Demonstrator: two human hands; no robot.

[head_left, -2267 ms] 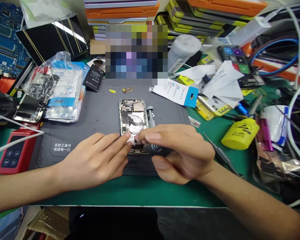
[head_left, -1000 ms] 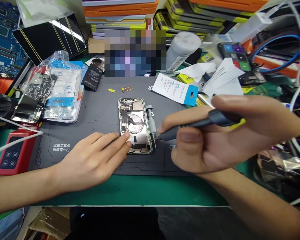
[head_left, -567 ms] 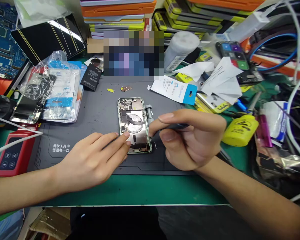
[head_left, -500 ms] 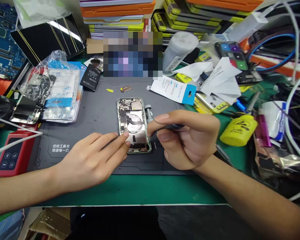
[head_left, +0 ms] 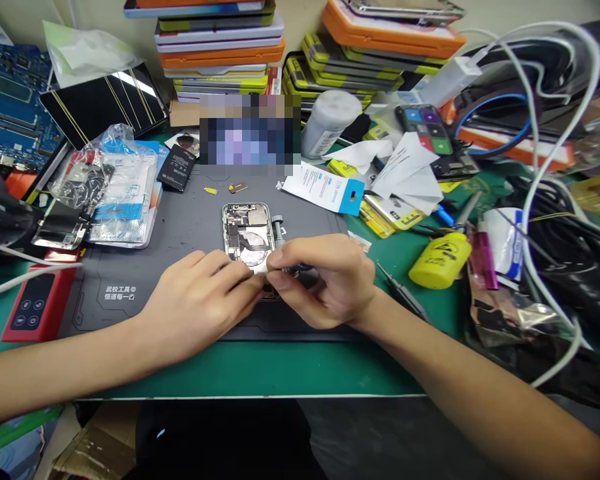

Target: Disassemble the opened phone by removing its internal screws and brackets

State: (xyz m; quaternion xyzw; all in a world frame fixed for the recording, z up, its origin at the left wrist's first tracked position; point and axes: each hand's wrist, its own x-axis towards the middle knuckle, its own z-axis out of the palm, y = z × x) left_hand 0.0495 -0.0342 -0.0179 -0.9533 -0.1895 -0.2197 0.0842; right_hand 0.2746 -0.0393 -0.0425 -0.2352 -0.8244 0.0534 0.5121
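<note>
At the far left is a blue board [head_left: 17, 120]. Near it, a red box [head_left: 43, 297] with four buttons sits by the left edge of a grey mat [head_left: 195, 220], which lies on the green worktop [head_left: 300, 373]. A black screen [head_left: 105, 107] with yellow lines leans up at the back. In front of it are some packs [head_left: 125, 200] with clear plastic on top. Next comes a black battery [head_left: 177, 168], lying on the mat.

The left hand [head_left: 203, 290] has its fingers bent and close together, over the low left side of the phone [head_left: 249, 230]. I cannot tell if it holds something. The phone lies flat on the mat in the middle, with its insides showing. A grey tool [head_left: 279, 230] lies just beside its right side.

The right hand [head_left: 330, 280] is closed around a dark tool [head_left: 307, 275], mostly hidden. Its thumb and finger pinch together over the low part of the phone.

Further right are a white and blue card [head_left: 323, 187], a tub [head_left: 330, 120], folded papers [head_left: 410, 177], a thin driver [head_left: 405, 291] and a yellow pot [head_left: 440, 260]. White wires [head_left: 530, 220] loop at the far right.
</note>
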